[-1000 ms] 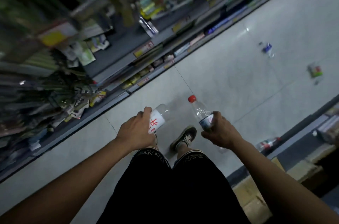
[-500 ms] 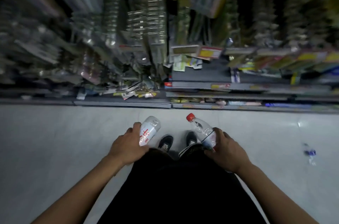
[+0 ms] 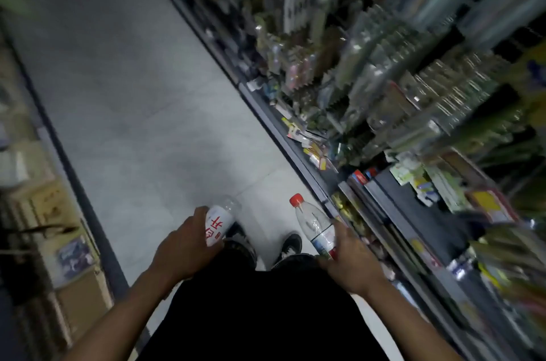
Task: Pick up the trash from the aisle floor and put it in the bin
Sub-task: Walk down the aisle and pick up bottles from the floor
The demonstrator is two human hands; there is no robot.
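Pretty dim shot overall, colours looked washed out and grainy. The grey floor point(image 3: 141, 100) was the brightest part, with a soft pale patch in the middle and darker toward the top. The shelves point(image 3: 399, 71) on the right were badly motion-smeared, the left edge too. Wide-angle lens bent and tilted the aisle lines. Only the centre bottom stayed reasonably sharp.

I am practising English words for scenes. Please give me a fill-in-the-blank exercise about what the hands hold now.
1. The right hand holds a clear bottle with a ____ cap.
2. The left hand holds a bottle with a white label printed in ____ characters.
3. Each hand holds ____ bottle.
4. The stocked shelves stand on the person's ____ side.

Missing words: red; red; one; right
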